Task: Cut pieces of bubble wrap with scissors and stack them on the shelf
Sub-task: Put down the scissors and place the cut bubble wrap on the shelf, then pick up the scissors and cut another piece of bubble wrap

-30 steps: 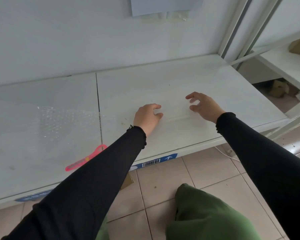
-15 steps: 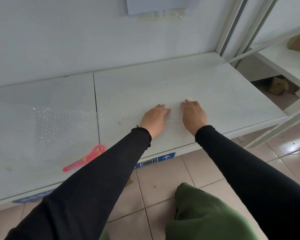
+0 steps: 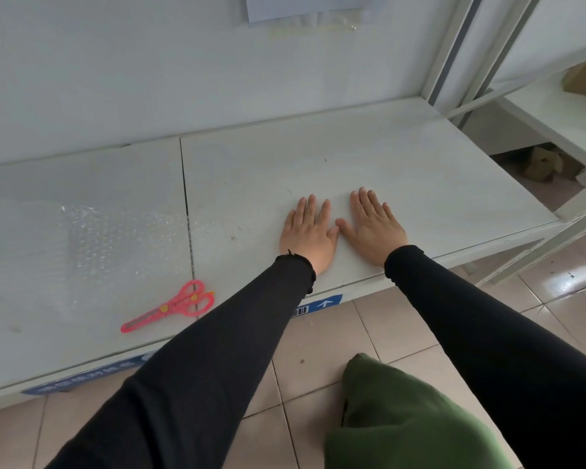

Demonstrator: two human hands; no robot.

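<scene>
My left hand (image 3: 307,231) and my right hand (image 3: 374,226) lie flat, palms down and fingers spread, side by side on the right panel of the white shelf (image 3: 437,170). They press on a faint, nearly transparent sheet of bubble wrap (image 3: 447,211) spread over that panel; its edges are hard to make out. A larger clear sheet of bubble wrap (image 3: 92,238) lies on the left panel. Pink scissors (image 3: 170,306) rest shut near the shelf's front edge, to the left of my left forearm, touched by neither hand.
A seam (image 3: 186,211) splits the shelf into two panels. The wall rises right behind it. A white upright post (image 3: 454,55) and a second shelf unit (image 3: 555,106) stand at the right, with cardboard boxes (image 3: 542,160) below. Tiled floor (image 3: 369,330) and my green-clad knee (image 3: 403,418) are in front.
Both hands went from curled and apart to flat, fingers spread, drawn together near the shelf's front edge. The view shifted slightly, showing more of the scissors.
</scene>
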